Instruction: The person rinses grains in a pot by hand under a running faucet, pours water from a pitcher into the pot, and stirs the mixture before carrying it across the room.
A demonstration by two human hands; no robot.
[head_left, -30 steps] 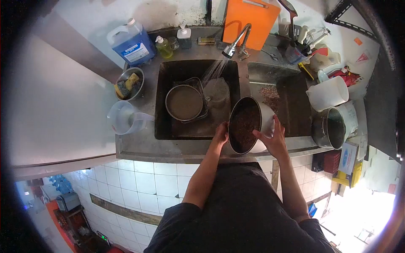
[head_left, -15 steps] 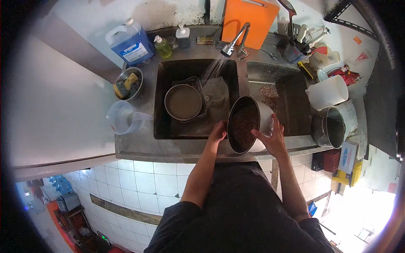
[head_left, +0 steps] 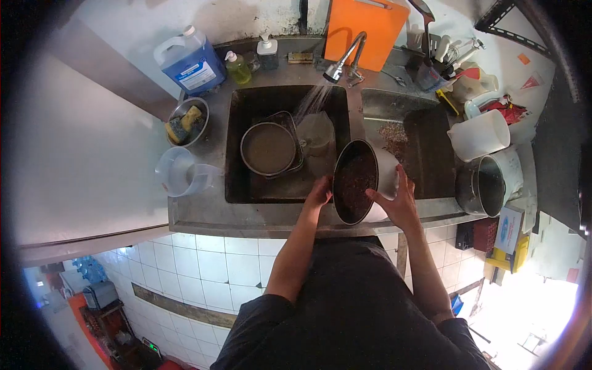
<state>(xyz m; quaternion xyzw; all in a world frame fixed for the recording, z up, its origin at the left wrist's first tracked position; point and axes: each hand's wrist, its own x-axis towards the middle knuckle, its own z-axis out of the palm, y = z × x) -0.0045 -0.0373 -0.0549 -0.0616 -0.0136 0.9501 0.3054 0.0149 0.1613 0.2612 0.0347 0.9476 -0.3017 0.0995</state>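
Note:
A metal pot [head_left: 386, 179] with dark reddish-brown contents is tilted to the left at the sink's front edge. My left hand [head_left: 319, 192] grips its left side, fingers partly hidden behind the rim. On the right, my right hand [head_left: 398, 198] holds the pot with the thumb at the rim and the fingers along the outer wall. Water sprays from the faucet [head_left: 333, 73] into the left basin, where a round container of cloudy brownish liquid [head_left: 267, 148] stands beside a translucent container [head_left: 318, 132]. Brownish bits [head_left: 393, 137] lie in the right basin.
Left of the sink are a clear jug [head_left: 179, 172], a bowl with sponges [head_left: 189, 123] and a blue jug [head_left: 196, 65]. An orange board [head_left: 364, 34] leans behind the faucet. A white pitcher [head_left: 480, 135] and another pot [head_left: 487, 186] lie at the right.

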